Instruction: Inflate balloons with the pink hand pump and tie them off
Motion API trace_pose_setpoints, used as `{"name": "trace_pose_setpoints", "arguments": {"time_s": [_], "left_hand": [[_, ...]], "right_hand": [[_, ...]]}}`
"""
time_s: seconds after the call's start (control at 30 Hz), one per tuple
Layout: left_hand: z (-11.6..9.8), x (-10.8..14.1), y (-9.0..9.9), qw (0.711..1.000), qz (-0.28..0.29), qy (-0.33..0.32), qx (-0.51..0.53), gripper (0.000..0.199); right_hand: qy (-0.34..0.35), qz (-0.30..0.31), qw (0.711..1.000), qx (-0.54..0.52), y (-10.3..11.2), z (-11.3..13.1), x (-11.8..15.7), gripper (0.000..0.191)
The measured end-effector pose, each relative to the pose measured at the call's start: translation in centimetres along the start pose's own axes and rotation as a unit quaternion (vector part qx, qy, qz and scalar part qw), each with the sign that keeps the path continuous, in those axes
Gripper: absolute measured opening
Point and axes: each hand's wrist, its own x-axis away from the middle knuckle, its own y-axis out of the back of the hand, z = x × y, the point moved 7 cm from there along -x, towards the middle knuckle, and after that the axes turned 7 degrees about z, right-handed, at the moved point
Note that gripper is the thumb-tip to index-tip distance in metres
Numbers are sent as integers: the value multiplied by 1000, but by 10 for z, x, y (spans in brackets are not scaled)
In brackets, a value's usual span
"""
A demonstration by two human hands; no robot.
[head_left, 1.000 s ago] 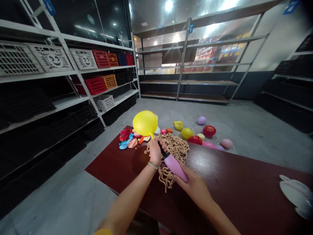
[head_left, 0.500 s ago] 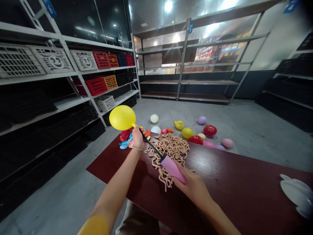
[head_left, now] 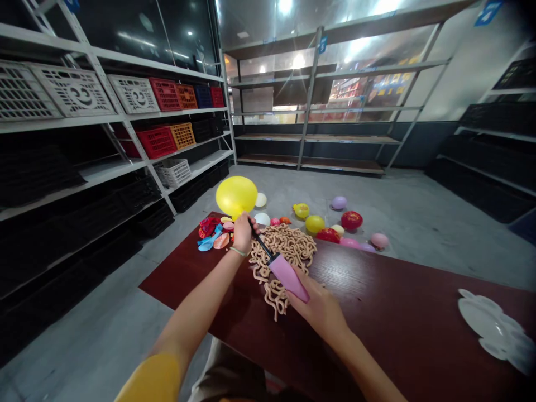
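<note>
Balloon [head_left: 237,196], yellow and blown up, sits just above the left hand [head_left: 243,234], whose fingers clench around its neck and the black nozzle [head_left: 262,245] of a pink pump [head_left: 287,278], the neck itself hidden inside the grip. The right hand [head_left: 309,309] is closed around the pump's body, its fingertips hidden behind the pink barrel. Beneath the pump lies a tan tangle [head_left: 281,268] of squiggly strands on a dark red table [head_left: 377,290]; what they are is hard to make out. Flat balloons [head_left: 213,234] lie left of the left hand, more blown-up balloons [head_left: 315,224] lie on the floor beyond the table, and a white lobed shape [head_left: 489,324] of unclear kind sits at the right
</note>
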Motion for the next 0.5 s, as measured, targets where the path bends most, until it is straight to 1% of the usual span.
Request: {"name": "trace_pose_setpoints", "arguments": {"time_s": [0.07, 0.1, 0.17, 0.2, 0.27, 0.33, 0.43, 0.5], "left_hand": [[-24, -12, 7, 1000, -7, -26, -5, 15], [-33, -15, 10, 999, -10, -37, -7, 16], [-39, -16, 14, 999, -17, -50, -2, 18], [-37, -14, 15, 998, -19, -54, 1, 19], [-24, -4, 14, 998, -20, -55, 4, 20], [-1, 13, 8, 999, -11, -49, 2, 19], [35, 42, -2, 999, 18, -45, -8, 20], [50, 56, -5, 999, 25, -40, -15, 21]], "right_hand": [[12, 5, 1000, 11, 0, 2, 1, 63], [18, 6, 1000, 15, 0, 3, 1, 62], [24, 1, 999, 21, 1, 3, 2, 62], [25, -1, 999, 22, 1, 3, 3, 61], [19, -5, 1000, 21, 1, 0, 4, 61], [7, -4, 1000, 13, 0, -4, 4, 60], [-10, -5, 1000, -7, -4, -9, 4, 60], [-10, 1, 1000, -23, -6, -8, 4, 61]]}}
